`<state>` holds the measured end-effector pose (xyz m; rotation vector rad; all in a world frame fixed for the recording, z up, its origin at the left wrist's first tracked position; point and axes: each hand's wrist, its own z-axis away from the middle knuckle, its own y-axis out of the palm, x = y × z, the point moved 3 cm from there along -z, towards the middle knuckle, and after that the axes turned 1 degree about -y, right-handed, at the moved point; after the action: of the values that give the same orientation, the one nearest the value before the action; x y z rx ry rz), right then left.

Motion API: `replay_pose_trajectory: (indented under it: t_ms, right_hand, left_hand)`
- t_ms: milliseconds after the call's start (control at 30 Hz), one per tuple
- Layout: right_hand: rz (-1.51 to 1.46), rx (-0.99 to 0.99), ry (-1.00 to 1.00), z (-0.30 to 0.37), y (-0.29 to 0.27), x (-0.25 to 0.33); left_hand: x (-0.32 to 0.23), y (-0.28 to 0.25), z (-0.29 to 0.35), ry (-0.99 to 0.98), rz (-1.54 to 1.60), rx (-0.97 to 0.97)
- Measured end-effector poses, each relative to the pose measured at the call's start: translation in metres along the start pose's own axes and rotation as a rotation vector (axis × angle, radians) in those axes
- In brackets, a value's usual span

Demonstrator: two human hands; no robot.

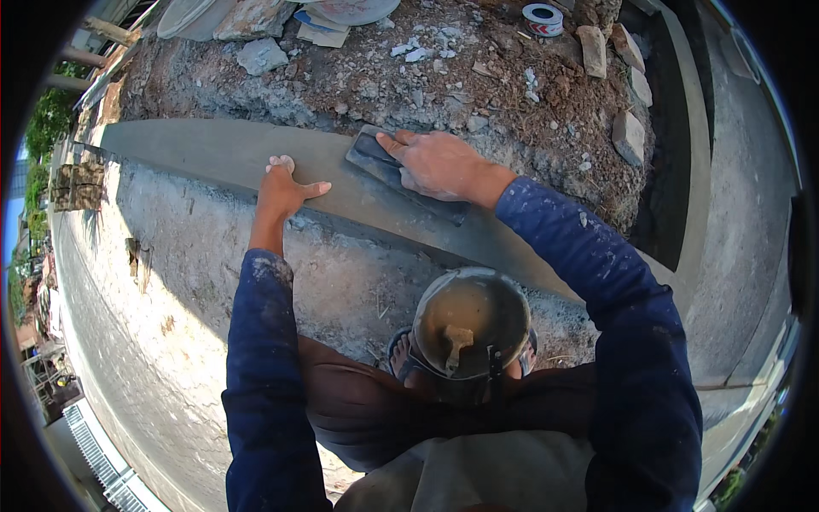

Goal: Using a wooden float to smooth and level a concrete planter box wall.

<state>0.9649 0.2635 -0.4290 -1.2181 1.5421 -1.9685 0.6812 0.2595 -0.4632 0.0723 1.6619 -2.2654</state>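
Note:
My right hand (pixel 444 164) grips a dark, flat plastering float (pixel 375 154), which lies against the smooth grey top of a low mortar-covered kerb (pixel 213 141). My left hand (pixel 286 192) rests at the kerb's near edge, left of the float. Its thumb stretches out to the right, and its fingertips are pale and whitish. Between my feet stands a round bucket (pixel 426 311) of brownish liquid. A tan, irregular piece (pixel 459 343) shows in it, and a dark upright strip (pixel 495 367) stands at its near right rim.
Beyond the kerb lies rough soil (pixel 409 85) with rubble, several broken bricks (pixel 628 136) and a roll of tape (pixel 543 19). Another smooth kerb (pixel 698 171) curves along the right. Stacked blocks (pixel 77 186) stand at the far left beside paving.

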Motion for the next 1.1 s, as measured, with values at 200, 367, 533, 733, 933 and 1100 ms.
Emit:
replay_pose_trajectory:
  t_ms: [200, 367, 533, 733, 933, 1100]
  right_hand:
    - [0.101, 0.169, 0.028, 0.102, -0.008, -0.008]
    - [0.069, 0.007, 0.073, 0.077, -0.022, -0.004]
    - [0.124, 0.035, 0.074, 0.104, 0.009, -0.016]
    - [0.081, 0.088, 0.445, 0.245, -0.042, -0.009]
    - [0.182, -0.132, 0.22, 0.158, 0.013, -0.004]
    - [0.173, -0.213, 0.509, 0.256, 0.008, -0.013]
  left_hand:
    - [0.022, 0.008, 0.006, 0.092, -0.069, -0.236]
    - [-0.001, -0.002, 0.0, -0.041, -0.007, 0.037]
    - [0.018, 0.009, 0.003, 0.015, 0.117, -0.035]
    - [0.007, -0.003, 0.006, 0.033, -0.014, -0.051]
    - [0.034, 0.017, -0.011, 0.033, 0.113, -0.027]
    - [0.039, 0.005, 0.004, 0.02, 0.066, -0.034]
